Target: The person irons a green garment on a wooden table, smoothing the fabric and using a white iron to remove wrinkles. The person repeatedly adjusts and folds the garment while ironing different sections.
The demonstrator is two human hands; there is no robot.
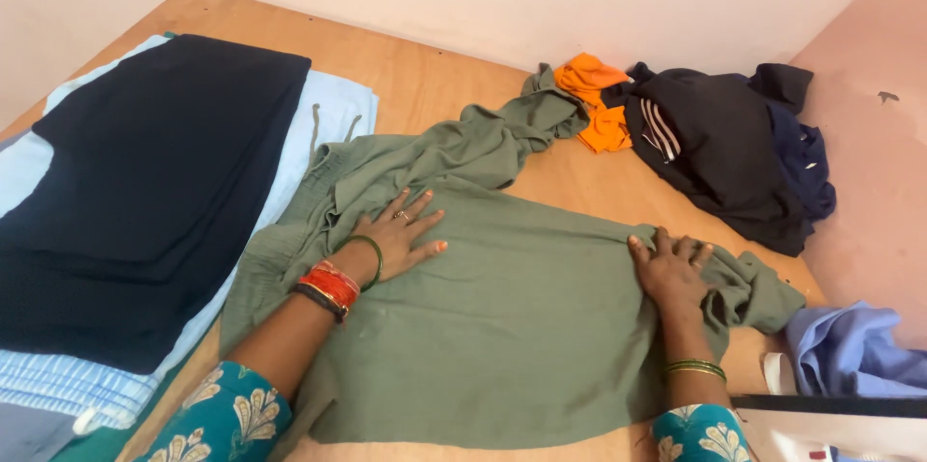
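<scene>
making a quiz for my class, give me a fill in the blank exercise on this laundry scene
1. Both hands, left hand and right hand, press flat on a ____ garment.
2. The orange cloth lies beside a ____ pile of clothes.
3. The folded dark garment lies on the person's ____ side.

Missing words: green; dark; left

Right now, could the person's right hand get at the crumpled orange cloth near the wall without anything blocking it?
Probably yes. The right hand lies flat on the spread olive-green garment, and only bare wooden board lies between it and the crumpled orange cloth. The heap of dark clothes sits beside that path, not across it.
</scene>
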